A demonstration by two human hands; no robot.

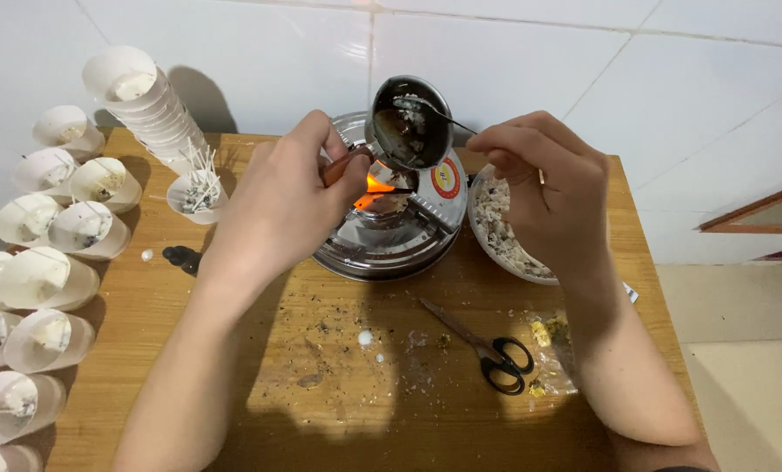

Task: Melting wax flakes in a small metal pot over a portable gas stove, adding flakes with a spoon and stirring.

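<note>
Scissors [496,350] lie on the desk [233,393]; left hand [286,201] grips the ladle [411,122] over flame (melting, likely), right hand [552,188] pinches a stirring spoon [434,109].

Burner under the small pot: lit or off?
Lit: an orange flame shows on the burner beneath the small pot held by the left hand.

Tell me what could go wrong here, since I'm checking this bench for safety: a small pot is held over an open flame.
1. The left hand grips the pot's wooden handle close to the flame; its fingers could get burned.
2. The small metal pot is tilted and held by hand alone; stirring with the spoon in the right hand might slop hot contents onto the stove.
3. Paper cups lie on the wooden table beside the burner; a spill or flare could perhaps reach them.
</note>
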